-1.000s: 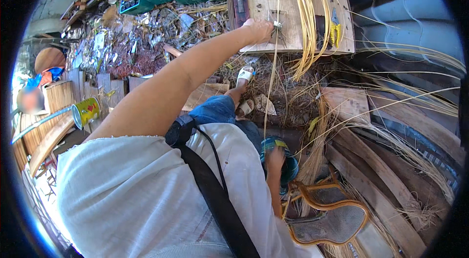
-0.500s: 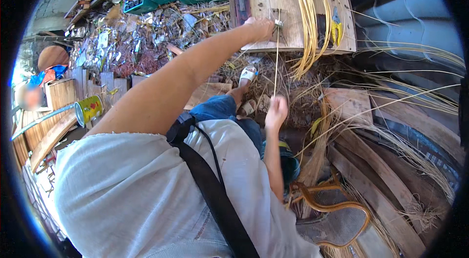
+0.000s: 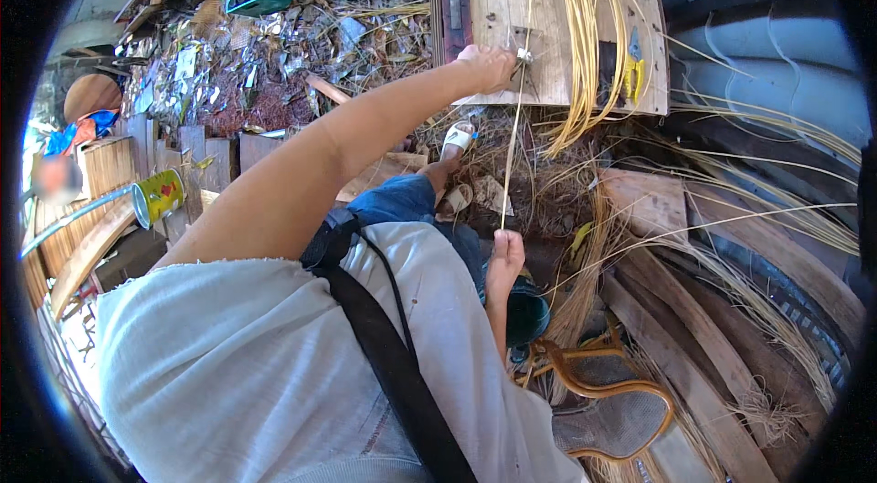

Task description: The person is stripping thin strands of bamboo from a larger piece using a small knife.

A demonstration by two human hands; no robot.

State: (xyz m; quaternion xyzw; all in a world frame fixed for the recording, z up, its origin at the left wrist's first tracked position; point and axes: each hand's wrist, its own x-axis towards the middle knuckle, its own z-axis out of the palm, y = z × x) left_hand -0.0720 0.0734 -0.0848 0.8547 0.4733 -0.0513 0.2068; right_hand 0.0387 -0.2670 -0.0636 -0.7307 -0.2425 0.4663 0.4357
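Board [image 3: 498, 8] cropped above, strand [image 3: 512, 154] partly hidden

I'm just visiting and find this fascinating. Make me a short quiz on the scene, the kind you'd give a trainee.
1. True or false: the yellow-handled tool lies on the board.

2. Multiple choice: what is the right hand gripping?
A) a crate
B) a pale strip
C) a sandal

3. Fill in the blank: of the person's two hands, the ____ one is nearer the board.

Key: 1. True. 2. B. 3. Left; the left hand is at the board, while the right hand is lower, by the pail.
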